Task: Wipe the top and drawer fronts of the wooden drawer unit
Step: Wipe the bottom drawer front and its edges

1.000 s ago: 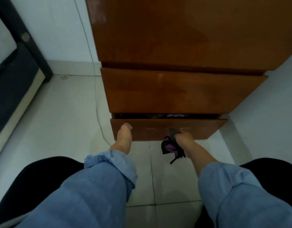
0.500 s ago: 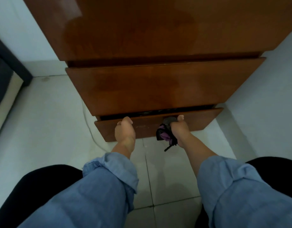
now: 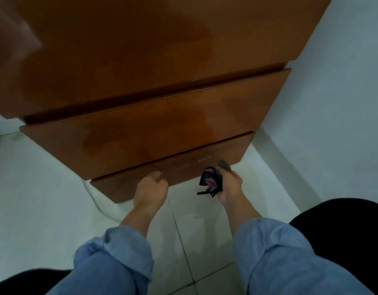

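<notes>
The wooden drawer unit [image 3: 141, 60] fills the upper part of the head view, seen from above. Its bottom drawer [image 3: 183, 167] sits nearly flush under the middle drawer [image 3: 141, 137]. My left hand [image 3: 150, 191] presses against the bottom drawer's front, fingers curled at its lower edge. My right hand [image 3: 229, 185] is to the right of it, at the same drawer front, shut on a bunched black and purple cloth [image 3: 211, 182]. A black strand of the cloth hangs below my palm.
White floor tiles [image 3: 45, 199] lie in front of the unit. A white wall [image 3: 343, 103] runs along the right. A thin cable [image 3: 96, 204] trails on the floor left of the bottom drawer. My knees in black fabric [image 3: 343, 226] frame the lower corners.
The bottom drawer was open with a dark gap above it; both hands have pushed it in and the gap is gone. The view has swung left and closer to the unit.
</notes>
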{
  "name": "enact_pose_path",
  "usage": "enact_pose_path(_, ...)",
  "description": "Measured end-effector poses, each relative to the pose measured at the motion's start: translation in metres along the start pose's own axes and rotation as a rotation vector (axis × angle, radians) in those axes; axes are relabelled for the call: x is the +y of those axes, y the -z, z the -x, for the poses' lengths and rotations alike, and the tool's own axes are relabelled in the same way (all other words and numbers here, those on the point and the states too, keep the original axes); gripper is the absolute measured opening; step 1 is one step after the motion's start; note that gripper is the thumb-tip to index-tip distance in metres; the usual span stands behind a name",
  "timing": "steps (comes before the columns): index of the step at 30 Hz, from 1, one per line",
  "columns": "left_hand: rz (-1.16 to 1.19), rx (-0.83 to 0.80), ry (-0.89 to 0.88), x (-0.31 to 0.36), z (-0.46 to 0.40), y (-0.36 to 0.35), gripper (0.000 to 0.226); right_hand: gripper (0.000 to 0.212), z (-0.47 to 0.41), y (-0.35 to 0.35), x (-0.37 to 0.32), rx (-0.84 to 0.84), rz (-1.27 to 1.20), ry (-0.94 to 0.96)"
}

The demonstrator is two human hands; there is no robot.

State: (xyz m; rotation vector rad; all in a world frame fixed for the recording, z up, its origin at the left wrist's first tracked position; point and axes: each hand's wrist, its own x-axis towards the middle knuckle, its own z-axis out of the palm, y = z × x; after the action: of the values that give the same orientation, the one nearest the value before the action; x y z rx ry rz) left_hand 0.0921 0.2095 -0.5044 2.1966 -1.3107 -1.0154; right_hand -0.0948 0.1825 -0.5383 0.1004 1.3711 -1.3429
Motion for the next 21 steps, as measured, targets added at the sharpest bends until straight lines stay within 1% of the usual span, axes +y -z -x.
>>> enact_pose_path(2,-0.192,-0.063,-0.148,0.005,0.0,-0.006,0.048,0.041,-0.009,0.009,-0.004,0.06,-0.137,-0.035)
enact_pose_path(4,-0.439,-0.129,-0.336,0.013,-0.002,-0.014,0.057,0.035,-0.021,0.011,-0.013,0.178,-0.192,-0.016)
enact_pose_path(6,-0.719,-0.151,-0.547,0.023,-0.004,-0.027,0.067,0.038,-0.033,0.0,-0.027,0.343,-0.182,0.085)
enact_pose_path(7,-0.854,-0.139,-0.639,0.028,-0.005,-0.032,0.071,0.041,-0.039,-0.01,-0.035,0.389,-0.135,0.154)
enact_pose_path(8,-0.973,-0.11,-0.708,0.032,-0.005,-0.037,0.074,0.043,-0.041,-0.025,-0.042,0.398,-0.079,0.22)
enact_pose_path(10,-1.137,-0.049,-0.797,0.04,-0.008,-0.049,0.078,0.049,-0.046,-0.05,-0.057,0.344,-0.007,0.298)
enact_pose_path(12,-1.211,-0.015,-0.83,0.041,-0.012,-0.058,0.081,0.049,-0.056,-0.064,-0.063,0.309,-0.058,0.265)
enact_pose_path(14,-1.214,-0.018,-0.83,0.038,-0.016,-0.062,0.083,0.046,-0.07,-0.065,-0.06,0.334,-0.065,0.268)
enact_pose_path(16,-1.181,-0.012,-0.83,0.033,-0.023,-0.065,0.088,0.047,-0.083,-0.062,-0.052,0.373,0.033,0.337)
enact_pose_path(18,-1.12,-0.007,-0.84,0.03,-0.025,-0.064,0.092,0.048,-0.097,-0.059,-0.043,0.385,0.044,0.373)
enact_pose_path(21,-1.052,-0.028,-0.883,0.033,-0.024,-0.063,0.096,0.049,-0.115,-0.05,-0.032,0.364,0.019,0.284)
